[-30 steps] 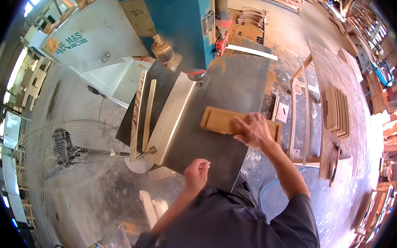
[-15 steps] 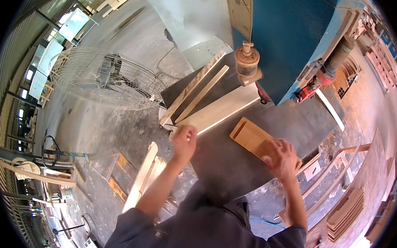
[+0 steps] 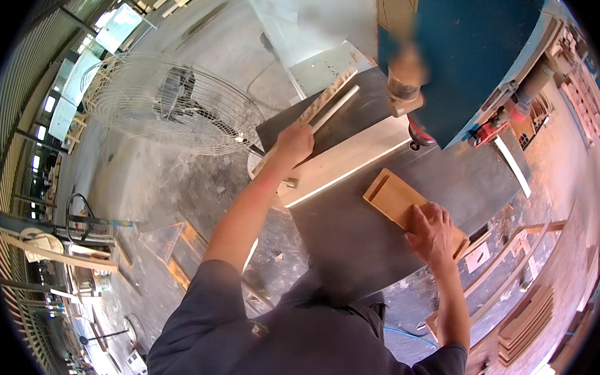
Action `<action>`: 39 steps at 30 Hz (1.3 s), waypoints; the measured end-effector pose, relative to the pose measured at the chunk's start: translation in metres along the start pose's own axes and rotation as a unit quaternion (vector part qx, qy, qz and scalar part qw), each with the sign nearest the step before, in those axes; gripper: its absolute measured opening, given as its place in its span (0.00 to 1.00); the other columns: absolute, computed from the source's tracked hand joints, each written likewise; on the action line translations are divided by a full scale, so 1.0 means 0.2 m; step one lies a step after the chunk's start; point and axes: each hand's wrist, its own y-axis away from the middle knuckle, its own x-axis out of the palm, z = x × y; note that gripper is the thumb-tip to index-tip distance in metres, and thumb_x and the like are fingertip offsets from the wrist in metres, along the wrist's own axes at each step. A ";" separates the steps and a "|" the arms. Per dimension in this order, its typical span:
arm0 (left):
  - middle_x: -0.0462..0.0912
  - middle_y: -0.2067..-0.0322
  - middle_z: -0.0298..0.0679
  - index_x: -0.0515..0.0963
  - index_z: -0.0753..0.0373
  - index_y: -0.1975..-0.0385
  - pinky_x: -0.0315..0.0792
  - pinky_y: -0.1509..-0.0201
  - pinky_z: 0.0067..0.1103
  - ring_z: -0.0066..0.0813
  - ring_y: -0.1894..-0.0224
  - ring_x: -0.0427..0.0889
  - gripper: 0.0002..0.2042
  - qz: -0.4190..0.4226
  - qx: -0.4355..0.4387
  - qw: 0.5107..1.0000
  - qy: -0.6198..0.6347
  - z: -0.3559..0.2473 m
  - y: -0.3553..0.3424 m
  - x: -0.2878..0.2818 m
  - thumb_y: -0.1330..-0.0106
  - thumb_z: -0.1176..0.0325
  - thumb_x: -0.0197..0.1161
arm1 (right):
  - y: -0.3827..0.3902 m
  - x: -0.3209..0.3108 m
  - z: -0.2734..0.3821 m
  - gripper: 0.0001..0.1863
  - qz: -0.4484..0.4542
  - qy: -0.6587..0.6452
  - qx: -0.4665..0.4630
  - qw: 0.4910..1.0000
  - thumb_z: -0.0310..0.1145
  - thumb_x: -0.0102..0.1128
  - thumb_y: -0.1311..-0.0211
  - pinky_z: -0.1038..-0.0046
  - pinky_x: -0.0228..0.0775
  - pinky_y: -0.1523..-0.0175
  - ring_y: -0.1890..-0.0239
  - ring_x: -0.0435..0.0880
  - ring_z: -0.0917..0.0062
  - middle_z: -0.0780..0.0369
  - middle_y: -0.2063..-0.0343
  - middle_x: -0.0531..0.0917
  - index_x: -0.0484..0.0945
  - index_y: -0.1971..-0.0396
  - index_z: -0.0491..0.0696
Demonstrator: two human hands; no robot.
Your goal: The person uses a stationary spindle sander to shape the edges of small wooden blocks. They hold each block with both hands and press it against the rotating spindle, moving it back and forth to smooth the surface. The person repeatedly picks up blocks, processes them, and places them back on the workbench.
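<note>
My left hand (image 3: 295, 145) is closed around a narrow wood strip (image 3: 336, 108) at the left side of the dark machine table (image 3: 351, 241). A wider pale board (image 3: 349, 161) lies to the right of that strip, and a rough-edged strip (image 3: 327, 95) lies to its left. My right hand (image 3: 433, 232) grips a shallow rectangular wooden box (image 3: 391, 198) with a raised rim, resting on the table's near right part. Its fingers lie across the box, and the palm side is hidden.
A blue machine housing (image 3: 476, 54) with a brownish cylinder (image 3: 408, 71) stands over the table's far side. A wire-caged fan (image 3: 172, 103) is at left. Curved wood pieces (image 3: 527, 321) are stacked at right. A wooden frame (image 3: 174, 255) lies on the floor.
My left hand has moved up and forward from the near end of the boards and closed on the narrow strip. My right hand stays on the box. The view has shifted slightly.
</note>
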 end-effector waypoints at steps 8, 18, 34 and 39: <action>0.88 0.70 0.50 0.83 0.60 0.69 0.82 0.55 0.51 0.61 0.62 0.89 0.10 0.002 0.006 1.000 0.024 0.08 -0.01 0.10 0.30 0.60 0.64 | 0.02 0.04 0.05 0.41 0.011 0.065 0.060 0.996 0.44 0.81 0.49 0.49 0.69 0.28 0.32 0.74 0.48 0.49 0.33 0.75 0.80 0.31 0.59; 0.89 0.66 0.50 0.83 0.61 0.66 0.82 0.53 0.47 0.57 0.58 0.89 0.11 -0.023 0.028 0.996 0.085 0.07 -0.07 0.07 0.29 0.59 0.66 | 0.05 0.17 0.15 0.41 -0.039 0.095 0.125 0.987 0.46 0.83 0.47 0.51 0.71 0.27 0.29 0.72 0.50 0.54 0.30 0.74 0.81 0.30 0.65; 0.89 0.66 0.49 0.84 0.60 0.68 0.81 0.56 0.46 0.56 0.59 0.89 0.17 0.023 0.041 0.996 0.073 0.09 -0.11 0.05 0.30 0.51 0.71 | 0.05 0.19 0.15 0.43 -0.064 0.099 0.119 0.986 0.46 0.85 0.52 0.52 0.69 0.25 0.31 0.73 0.52 0.55 0.32 0.76 0.81 0.31 0.65; 0.87 0.55 0.50 0.82 0.63 0.60 0.81 0.48 0.46 0.56 0.47 0.85 0.16 -0.135 0.023 0.991 -0.002 0.13 -0.17 0.05 0.33 0.55 0.74 | 0.04 0.18 0.15 0.43 -0.063 0.092 0.116 0.987 0.44 0.86 0.54 0.51 0.70 0.26 0.31 0.74 0.51 0.55 0.31 0.76 0.82 0.32 0.64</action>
